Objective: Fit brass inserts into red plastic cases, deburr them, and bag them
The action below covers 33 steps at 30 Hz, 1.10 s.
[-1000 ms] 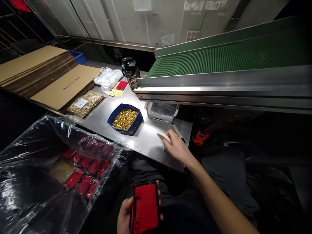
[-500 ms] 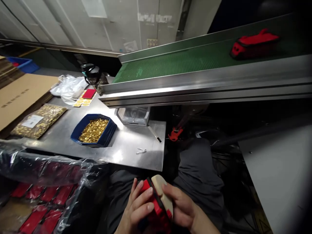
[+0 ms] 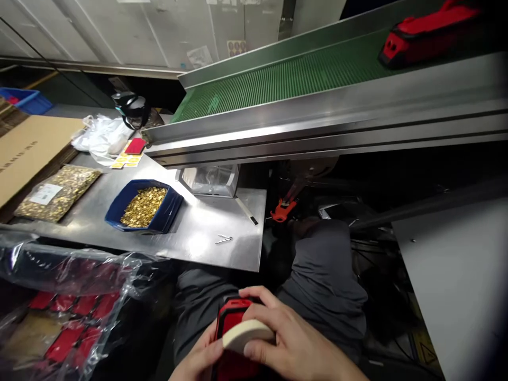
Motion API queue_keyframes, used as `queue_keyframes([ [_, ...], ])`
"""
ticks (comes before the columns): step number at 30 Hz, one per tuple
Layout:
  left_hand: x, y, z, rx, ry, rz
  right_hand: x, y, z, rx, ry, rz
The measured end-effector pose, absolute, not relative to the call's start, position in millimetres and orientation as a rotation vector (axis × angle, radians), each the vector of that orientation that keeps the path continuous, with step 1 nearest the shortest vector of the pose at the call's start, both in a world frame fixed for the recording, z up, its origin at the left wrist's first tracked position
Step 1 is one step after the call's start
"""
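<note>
Low in the middle, above my lap, my left hand (image 3: 201, 353) is closed around the side of a red-and-black plastic casing (image 3: 234, 313). My right hand (image 3: 286, 338) pinches a thick cream-coloured pad with a rounded edge (image 3: 246, 334), its thumb below and fingers above. The pad lies over the casing's face, and my left thumb touches its left end. My right index finger reaches past the pad to the casing's far end. The lower part of the casing is hidden by the pad and my hands.
A green conveyor belt (image 3: 278, 79) carries another red-and-black casing (image 3: 428, 37). The metal table (image 3: 198, 233) holds a blue bin of small brass-coloured parts (image 3: 119, 203), a bag of similar parts (image 3: 59, 193) and a clear tray (image 3: 208, 180). A plastic-lined crate (image 3: 130, 280) with red pieces stands left.
The casing has turned so its face shows upward, and the pad has swung from its side across that face. My right hand has moved over the casing. The view has shifted slightly.
</note>
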<state>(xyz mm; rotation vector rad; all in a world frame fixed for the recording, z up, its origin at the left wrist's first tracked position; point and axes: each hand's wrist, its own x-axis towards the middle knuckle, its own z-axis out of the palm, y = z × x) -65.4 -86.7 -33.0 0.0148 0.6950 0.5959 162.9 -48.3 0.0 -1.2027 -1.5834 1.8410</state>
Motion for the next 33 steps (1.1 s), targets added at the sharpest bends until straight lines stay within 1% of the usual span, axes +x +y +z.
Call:
queue_keyframes([
  [5,-64,-92,-45,-0.122,0.722,0.612,187,-60,-19,-1.561,-1.245,1.592],
  [7,-63,-96,-45,-0.168,0.770,0.616,191,-73,-16,-1.658,-1.374,1.620],
  [9,-61,-99,-42,-0.168,0.822,0.643,188,-86,-9,-1.684,-1.660,1.587],
  [11,-59,-101,-38,-0.148,0.836,0.712,180,-93,-2,-1.607,-1.975,1.531],
  [14,-55,-102,-32,-0.189,0.830,0.767,170,-91,1,-1.400,-2.345,1.548],
  [18,-49,-99,-30,-0.340,0.922,0.712,165,-86,-8,-1.275,-2.630,1.425],
  [23,-48,-92,-33,-0.411,1.033,0.618,162,-85,-19,-1.151,-2.698,1.141],
  [28,-44,-94,-28,-0.402,1.115,0.648,163,-84,-17,-1.079,-2.791,1.192],
  [33,-41,-102,-28,-0.390,1.151,0.684,152,-90,-21,-1.045,-2.802,1.111],
])
